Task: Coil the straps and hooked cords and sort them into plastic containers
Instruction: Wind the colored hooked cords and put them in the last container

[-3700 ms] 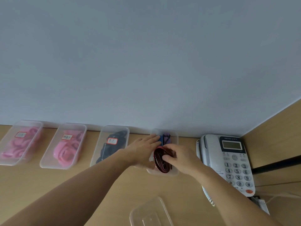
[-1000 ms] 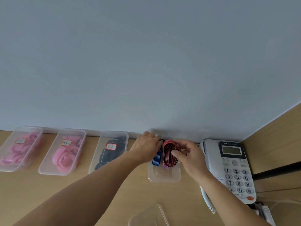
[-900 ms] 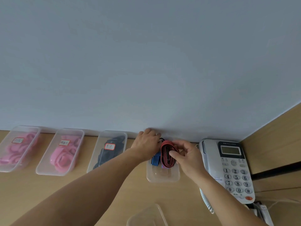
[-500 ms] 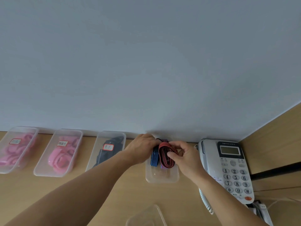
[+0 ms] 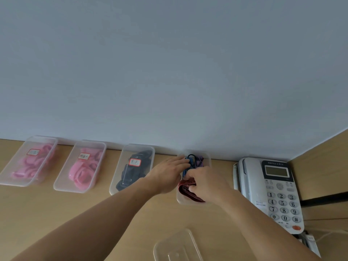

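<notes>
The right hand [image 5: 208,182] pinched the red coiled strap [image 5: 188,192] with curled fingers at the 6 o'clock end of the container [image 5: 185,202]. The left hand [image 5: 167,174], fingers straight, pressed the blue hooked cord [image 5: 190,165] back toward 12 o'clock. To seat the coil well, it seemed best to keep its loops squeezed together and release only once it sat below the rim, so the lid [image 5: 177,245] at 6 o'clock could fit.

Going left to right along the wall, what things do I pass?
First pink-strap box → second pink-strap box → black-strap box → open box of cords → telephone.
</notes>
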### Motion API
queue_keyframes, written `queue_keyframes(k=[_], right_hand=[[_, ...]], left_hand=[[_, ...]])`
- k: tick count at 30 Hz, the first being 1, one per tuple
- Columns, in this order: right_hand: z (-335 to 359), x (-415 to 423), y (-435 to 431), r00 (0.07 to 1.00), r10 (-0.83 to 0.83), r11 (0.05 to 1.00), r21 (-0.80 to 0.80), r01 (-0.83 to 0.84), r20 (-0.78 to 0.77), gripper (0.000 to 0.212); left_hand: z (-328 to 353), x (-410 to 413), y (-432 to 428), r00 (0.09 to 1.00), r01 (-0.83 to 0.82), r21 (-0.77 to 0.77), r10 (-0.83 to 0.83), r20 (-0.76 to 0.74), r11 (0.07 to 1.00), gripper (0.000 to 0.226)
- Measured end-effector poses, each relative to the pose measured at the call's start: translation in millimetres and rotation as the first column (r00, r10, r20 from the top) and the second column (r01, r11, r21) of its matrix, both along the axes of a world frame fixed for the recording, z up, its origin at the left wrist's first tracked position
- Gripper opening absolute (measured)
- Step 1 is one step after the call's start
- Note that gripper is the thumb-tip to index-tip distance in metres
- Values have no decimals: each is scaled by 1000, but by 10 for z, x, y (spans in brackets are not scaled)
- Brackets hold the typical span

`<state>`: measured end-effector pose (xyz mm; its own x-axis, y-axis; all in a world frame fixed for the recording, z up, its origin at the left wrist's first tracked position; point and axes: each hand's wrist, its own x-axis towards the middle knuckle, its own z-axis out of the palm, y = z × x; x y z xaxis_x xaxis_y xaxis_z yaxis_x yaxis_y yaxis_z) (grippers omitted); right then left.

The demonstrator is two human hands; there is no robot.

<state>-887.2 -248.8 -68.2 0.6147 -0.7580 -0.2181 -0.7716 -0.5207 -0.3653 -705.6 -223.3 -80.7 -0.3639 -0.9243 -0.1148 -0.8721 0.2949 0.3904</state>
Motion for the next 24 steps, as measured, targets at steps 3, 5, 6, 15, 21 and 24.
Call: queue_keyframes(k=[3,5,6,15,21,24], right_hand=[[-60,5,16,999,17,1000,3,-17,-32,31],[-86,-11,23,1000,8,999,42,-7,-24,30],[-92,-27,18,1000,-1,998,59,2,-22,30],[-187,-185,207,990,-100,994,-20,103,101,30],[-181,-299,240,966,-138,986,-62,155,218,35],[-192,-307,251,969,-172,974,-114,194,179,22]], left_hand=[[-51,-7,7,1000,6,-10,-5,20,1000,49],[-71,-7,38,999,3,-22,-3,33,1000,49],[-83,0,49,999,10,-26,-9,42,1000,51],[-103,32,72,982,39,-56,-28,186,998,57],[-57,-48,59,984,5,-31,1,179,999,55],[-39,-67,77,989,-15,-1,14,150,1000,56]])
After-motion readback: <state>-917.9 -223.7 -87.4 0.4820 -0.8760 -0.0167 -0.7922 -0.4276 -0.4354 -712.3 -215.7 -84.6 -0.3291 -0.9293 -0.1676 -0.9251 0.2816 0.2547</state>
